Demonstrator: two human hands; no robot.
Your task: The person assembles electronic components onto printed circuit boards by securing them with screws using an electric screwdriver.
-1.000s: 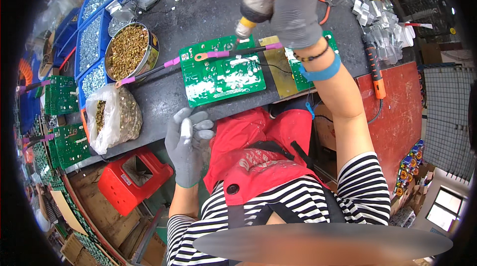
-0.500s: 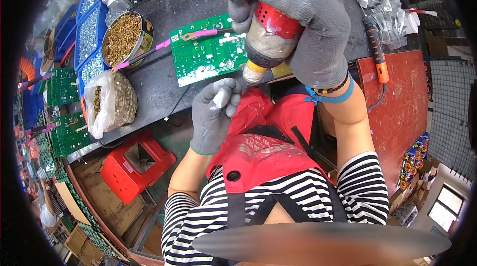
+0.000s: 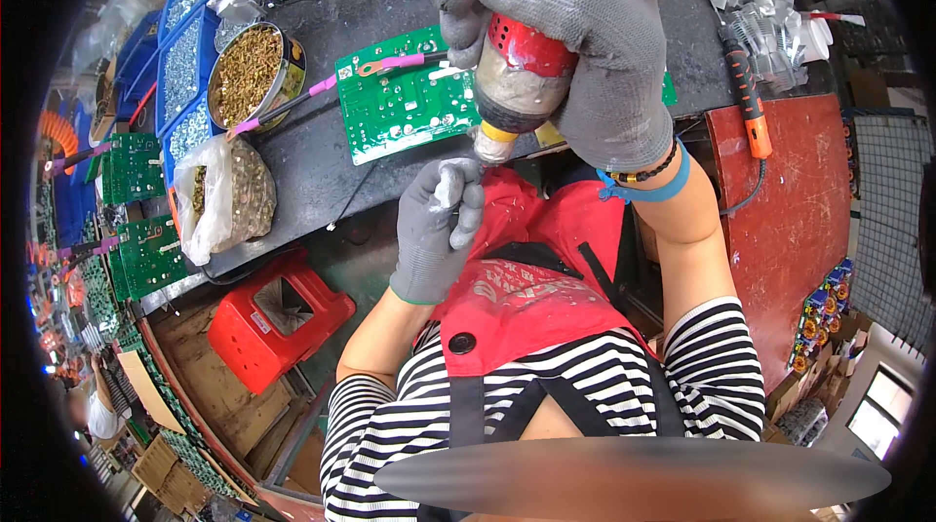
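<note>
A red power drill (image 3: 531,49), its grey nose banded with yellow, is gripped in my gloved right hand (image 3: 609,64) over the front of the bench and tilted downward. Just below the drill's tip is my gloved left hand (image 3: 432,234), its fingers curled in a pinch. Whatever they hold, if anything, is too small or hidden to make out. A green circuit board (image 3: 400,113) lies behind the drill, partly covered by it. Across the board runs a black cable (image 3: 283,108) with purple sleeves and a copper ring terminal (image 3: 370,68).
At the left stand a round tin of brass screws (image 3: 249,74), blue bins (image 3: 182,74) of silver fasteners and a plastic bag (image 3: 229,200) of small parts. Metal heat sinks (image 3: 760,25) and an orange-handled soldering iron (image 3: 749,108) lie right. A red stool (image 3: 278,317) stands below the bench.
My left hand has shifted slightly right and stays beneath the drill's tip. The drill and my right hand have moved slightly left. Both grips look the same.
</note>
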